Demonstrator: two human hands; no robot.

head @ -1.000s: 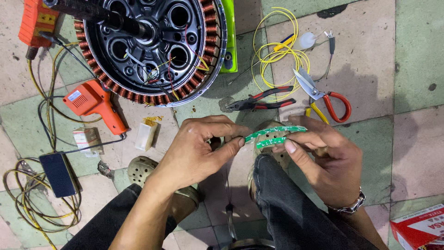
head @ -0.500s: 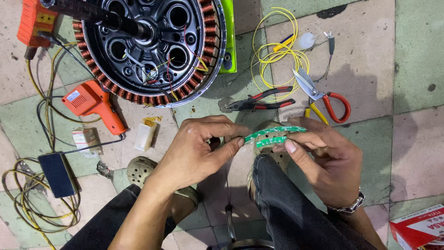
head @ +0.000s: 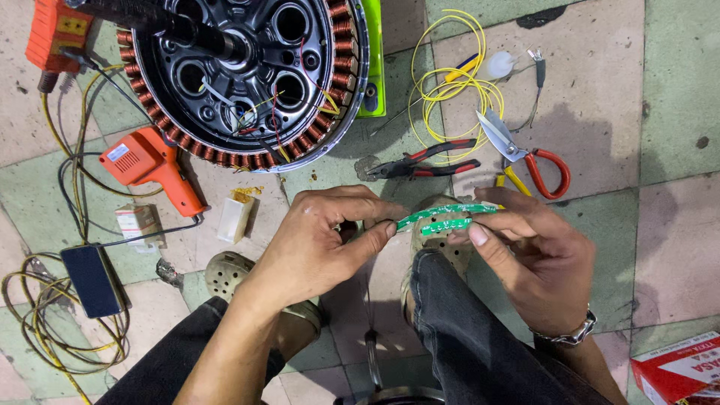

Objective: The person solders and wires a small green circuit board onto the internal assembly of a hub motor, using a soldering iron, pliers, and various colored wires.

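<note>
Two thin curved green circuit strips [head: 442,217] are pinched between my hands above my knees. My left hand [head: 322,240] grips their left ends with thumb and forefinger. My right hand [head: 536,255] holds their right ends; a metal bracelet sits on that wrist. A large round motor stator with copper windings [head: 240,75] lies on the tiled floor beyond my hands, with thin coloured wires at its hub.
Red-handled pliers [head: 424,160] and red-handled scissors [head: 525,154] lie beside a yellow wire coil [head: 450,90]. An orange heat gun [head: 150,165], a black adapter [head: 90,279] with tangled cables and a small white box [head: 236,217] sit left. A red carton [head: 679,367] is bottom right.
</note>
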